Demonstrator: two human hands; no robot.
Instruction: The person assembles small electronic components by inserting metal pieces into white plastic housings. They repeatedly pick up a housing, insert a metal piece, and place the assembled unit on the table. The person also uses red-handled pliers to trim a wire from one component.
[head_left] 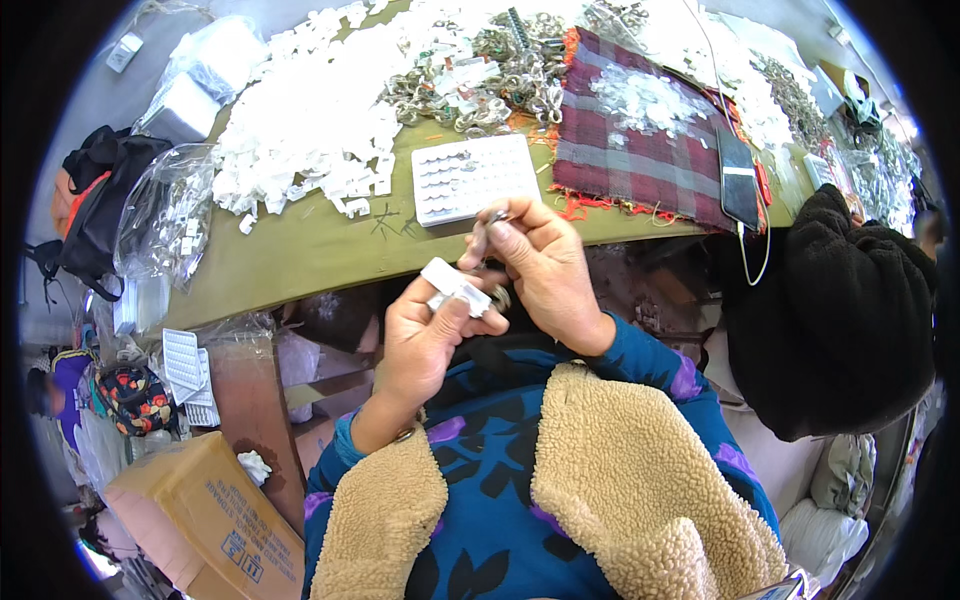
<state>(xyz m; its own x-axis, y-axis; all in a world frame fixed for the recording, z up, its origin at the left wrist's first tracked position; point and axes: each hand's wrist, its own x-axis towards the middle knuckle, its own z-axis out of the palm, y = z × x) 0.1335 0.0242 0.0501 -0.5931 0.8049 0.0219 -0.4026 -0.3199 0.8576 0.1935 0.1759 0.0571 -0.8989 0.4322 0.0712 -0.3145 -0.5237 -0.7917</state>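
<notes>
My left hand is closed around a small white plastic piece, its thumb pressed on the lower end. Just beyond and to the right, the thumb and forefinger of my right hand pinch a small shiny metal part. Both hands are raised off the table's near edge, close together, with the metal part a little above the white piece. A blurred metallic bit shows beside the left fingertips. Past my hands lies a white tray with rows of small slots.
White plastic pieces are heaped on the greenish table, beside a pile of metal parts. Clear flat pieces cover a plaid cloth. A cabled phone sits on its right edge. A cardboard box stands lower left.
</notes>
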